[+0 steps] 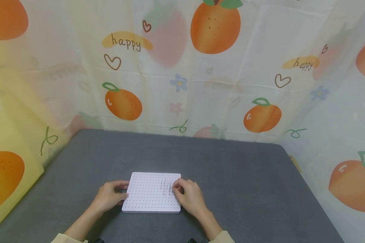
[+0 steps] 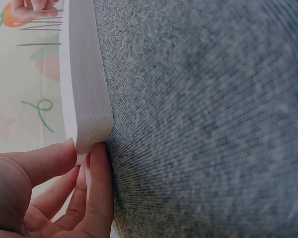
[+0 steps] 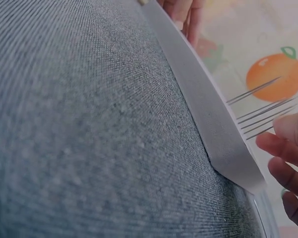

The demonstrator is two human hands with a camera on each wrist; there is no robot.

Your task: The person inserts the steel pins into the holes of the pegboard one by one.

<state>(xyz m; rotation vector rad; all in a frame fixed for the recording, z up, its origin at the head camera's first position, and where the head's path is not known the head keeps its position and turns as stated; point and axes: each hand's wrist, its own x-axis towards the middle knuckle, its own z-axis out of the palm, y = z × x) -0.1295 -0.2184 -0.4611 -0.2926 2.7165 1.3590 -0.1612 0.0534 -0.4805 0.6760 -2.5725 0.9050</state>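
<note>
A white perforated board (image 1: 146, 199) lies flat on the table, with rows of small holes. Several thin metal needles (image 1: 164, 187) stand upright in holes toward its right side. At the left edge, my left hand (image 1: 108, 195) holds the board; in the left wrist view the thumb (image 2: 49, 161) and fingers pinch its corner. My right hand (image 1: 190, 195) is over the board's right edge, thumb and index finger pinching a needle (image 3: 260, 131) near its top. The right wrist view shows the other right fingers (image 3: 288, 176) loosely bent.
Another thin needle (image 1: 197, 176) lies on the dark grey table (image 1: 246, 189) just beyond the right hand. A fruit-printed curtain (image 1: 176, 94) hangs behind the table and along both sides.
</note>
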